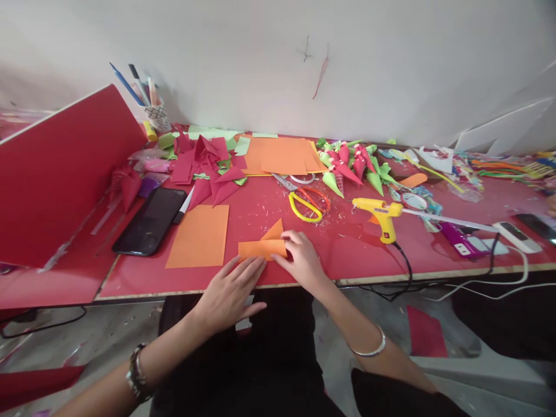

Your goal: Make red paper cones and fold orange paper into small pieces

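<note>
A folded piece of orange paper (256, 249) lies at the front of the red table, with a pointed corner standing out behind its long flat strip. My left hand (234, 292) rests its outstretched fingertips on the paper's near edge, thumb held apart. At the strip's right end my right hand (300, 255) pinches the paper between thumb and fingers. A flat orange sheet (198, 237) lies to the left, next to a black phone (151, 222). Behind the folded paper are scissors with yellow and red handles (306, 207).
A yellow glue gun (380, 215) sits to the right, its cord hanging over the table edge. Red paper cones (212, 162), an orange paper stack (278, 155) and red and green cones (347, 162) line the back. A red board (65, 174) leans at left; a pen cup (157, 116) stands behind.
</note>
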A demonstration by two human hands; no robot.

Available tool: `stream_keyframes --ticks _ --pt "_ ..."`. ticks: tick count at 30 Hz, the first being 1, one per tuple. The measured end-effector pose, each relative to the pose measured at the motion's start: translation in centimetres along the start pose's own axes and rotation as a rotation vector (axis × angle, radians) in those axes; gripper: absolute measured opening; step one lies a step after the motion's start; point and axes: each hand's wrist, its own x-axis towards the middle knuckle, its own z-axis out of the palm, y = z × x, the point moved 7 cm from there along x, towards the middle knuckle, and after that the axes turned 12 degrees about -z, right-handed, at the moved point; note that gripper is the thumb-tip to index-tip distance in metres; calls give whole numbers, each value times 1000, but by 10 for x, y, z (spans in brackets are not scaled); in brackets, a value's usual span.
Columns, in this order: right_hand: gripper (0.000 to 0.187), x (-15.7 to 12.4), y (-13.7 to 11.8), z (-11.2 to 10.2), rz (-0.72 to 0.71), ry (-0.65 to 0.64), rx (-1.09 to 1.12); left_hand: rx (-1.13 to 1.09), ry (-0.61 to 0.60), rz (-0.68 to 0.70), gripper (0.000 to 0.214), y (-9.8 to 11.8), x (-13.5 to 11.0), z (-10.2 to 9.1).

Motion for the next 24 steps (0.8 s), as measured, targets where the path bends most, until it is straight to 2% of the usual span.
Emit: stream_keyframes --ticks 2,8,17,21,24 --pt "14 0 -3 0 2 3 -23 -11 -41 -45 60 -2 3 5" --pt "35 -2 -11 -2 122 25 -149 -44 -83 -84 57 -8 4 2" --pt "27 -22 16 -17 224 68 -120 -39 -102 -119 49 -21 -3 -6" --pt "27 -27 19 -20 194 86 -90 -36 -86 -144 48 -27 -7 -10" --pt "32 -22 8 -22 82 95 -34 -54 -92 -132 42 -29 -5 -11"
